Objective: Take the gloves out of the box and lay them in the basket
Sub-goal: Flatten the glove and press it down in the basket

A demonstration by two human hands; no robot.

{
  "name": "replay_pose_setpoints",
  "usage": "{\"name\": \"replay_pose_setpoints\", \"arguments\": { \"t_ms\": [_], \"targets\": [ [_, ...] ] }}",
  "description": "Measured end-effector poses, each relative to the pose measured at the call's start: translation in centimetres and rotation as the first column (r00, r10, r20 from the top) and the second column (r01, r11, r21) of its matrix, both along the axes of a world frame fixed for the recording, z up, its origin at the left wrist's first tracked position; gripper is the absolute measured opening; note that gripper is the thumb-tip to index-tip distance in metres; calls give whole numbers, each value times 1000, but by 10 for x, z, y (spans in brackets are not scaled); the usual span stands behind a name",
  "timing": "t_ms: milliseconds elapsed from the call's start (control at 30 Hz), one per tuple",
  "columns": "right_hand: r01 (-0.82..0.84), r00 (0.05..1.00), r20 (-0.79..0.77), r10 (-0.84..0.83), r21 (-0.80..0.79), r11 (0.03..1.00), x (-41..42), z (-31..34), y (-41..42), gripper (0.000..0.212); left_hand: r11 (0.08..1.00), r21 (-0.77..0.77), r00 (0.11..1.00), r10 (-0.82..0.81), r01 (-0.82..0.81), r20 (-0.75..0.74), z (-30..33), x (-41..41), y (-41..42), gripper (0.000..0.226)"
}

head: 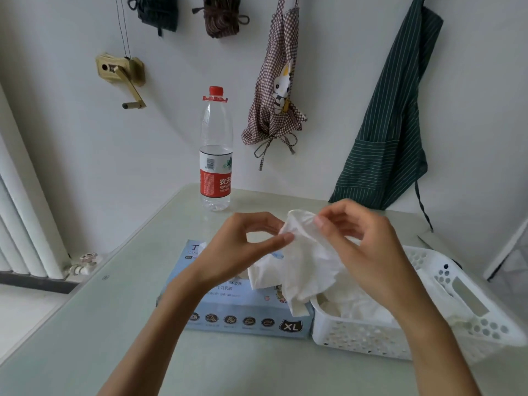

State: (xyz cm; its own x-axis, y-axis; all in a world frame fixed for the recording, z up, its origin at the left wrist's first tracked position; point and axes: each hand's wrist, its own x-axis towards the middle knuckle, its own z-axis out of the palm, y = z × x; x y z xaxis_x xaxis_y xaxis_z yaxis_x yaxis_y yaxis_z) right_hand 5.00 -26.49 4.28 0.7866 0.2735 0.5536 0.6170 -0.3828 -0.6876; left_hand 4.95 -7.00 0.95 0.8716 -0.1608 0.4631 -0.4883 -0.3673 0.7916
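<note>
Holding one white glove (303, 261) up between both our hands, above the box and basket.
Our left hand (243, 247) and right hand (363, 247) each pinch its cuff; it hangs over the blue glove box (228, 312), beside the white basket (445, 304) where more gloves lie, on the pale table (114, 324).

Domestic room, likely a kitchen or utility corner of a home. Evidence: checked apron with cartoon rabbit (274, 90) and green striped apron (391, 124) hung on white wall; white radiator (25, 224) at left; water bottle (215, 150) on pale glass-topped table (114, 310).
</note>
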Motion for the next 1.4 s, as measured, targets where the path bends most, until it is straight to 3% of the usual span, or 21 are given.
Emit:
{"name": "replay_pose_setpoints", "arguments": {
  "t_ms": [133, 300, 400, 467, 500, 567, 633, 733, 867, 967, 1067, 1167, 1267, 1400],
  "targets": [
    [-43, 999, -1, 44, 169, 985, 1, 5, -10, 8, 997, 75, 999, -18, 20, -28, -5, 11, -10, 34],
    [63, 990, -135, -28, 265, 962, 5, 22, -25, 15, 994, 82, 996, -62, 67, -61, 15, 24, -26, 35],
    [37, 923, -385, 16, 129, 991, 7, 35, -35, 49, 994, 24, 993, -104, 105, -50, 34, 25, -42, 27],
    [27, 941, -334, -56, -93, 995, 6, 33, -42, 61, 994, 33, 994, -105, 106, -31, 45, 24, -51, 22],
    [71, 957, -265, -115, -170, 983, 6, 32, -45, 52, 994, 42, 995, -101, 102, -26, 50, 25, -54, 20],
    [183, 968, -146, -204, -142, 973, 4, 37, -55, 17, 994, 66, 996, -90, 91, -20, 60, 24, -59, 16],
    [190, 973, -122, -196, -61, 980, 2, 47, -66, 29, 989, 102, 994, -106, 109, -34, 66, 23, -59, 16],
    [116, 961, -260, -94, 70, 991, -3, 68, -83, 53, 973, 116, 970, -180, 200, -162, 70, 19, -58, 17],
    [55, 920, -390, -43, 18, 998, -3, 89, -105, 23, 967, -34, 940, -254, 253, -227, 64, 18, -55, 24],
    [36, 907, -421, -15, 43, 998, -2, 96, -120, 19, 968, -107, 938, -247, 227, -244, 59, 19, -56, 28],
    [130, 943, -318, -100, 75, 989, 2, 93, -123, 19, 973, -120, 950, -219, 196, -221, 54, 21, -60, 28],
    [226, 971, -97, -218, 87, 970, 6, 83, -114, 26, 977, -189, 981, -130, 102, -144, 51, 22, -68, 27],
    [301, 942, 126, -311, 88, 949, 1, 74, -94, 33, 955, -288, 998, 55, -63, -39, 50, 19, -78, 26],
    [251, 923, 243, -298, 206, 946, -14, 67, -61, 30, 872, -401, 936, 341, -280, 87, 48, 9, -84, 23]
  ]
}}
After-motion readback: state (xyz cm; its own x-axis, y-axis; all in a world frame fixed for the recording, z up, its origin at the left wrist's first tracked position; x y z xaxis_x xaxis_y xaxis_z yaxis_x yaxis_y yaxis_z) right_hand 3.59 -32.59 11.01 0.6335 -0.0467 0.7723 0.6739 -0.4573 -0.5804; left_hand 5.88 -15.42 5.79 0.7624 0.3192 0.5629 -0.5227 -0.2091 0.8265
